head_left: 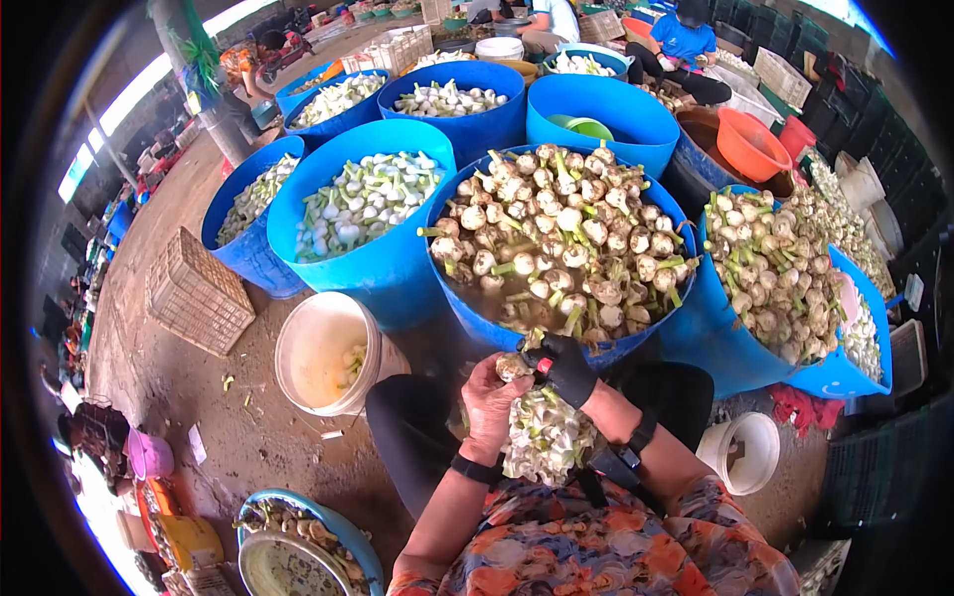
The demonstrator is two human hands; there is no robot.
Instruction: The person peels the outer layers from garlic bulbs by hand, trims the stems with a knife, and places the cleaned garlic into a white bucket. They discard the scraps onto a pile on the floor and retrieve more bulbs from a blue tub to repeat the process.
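Garlic bulb (513, 367), one: soil-marked, raised before the person, in front of the near rim of the large blue tub (467, 310).

Left hand (487, 400), bare: fingers closed around the bulb.

Right hand (562, 369), black-gloved: curled, close against the bulb's right side; a small red piece (544, 366) shows at the fingers. Whether a tool is gripped cannot be told.

Muddy bulbs (566, 238), many: heaped in the blue tub, brown water showing towards its near left edge.

Pale pile (547, 437): in the lap, below both hands.

White bucket (306, 346): on the floor, left of the tub's near edge; a few pale-green scraps inside.

Step in hand, as judged: handwork on a single bulb, apparently cleaning or trimming. Next move, as judged: calls for a steady left hold, bulb turned to expose its dirty side, left fingertips clear of the gloved hand.
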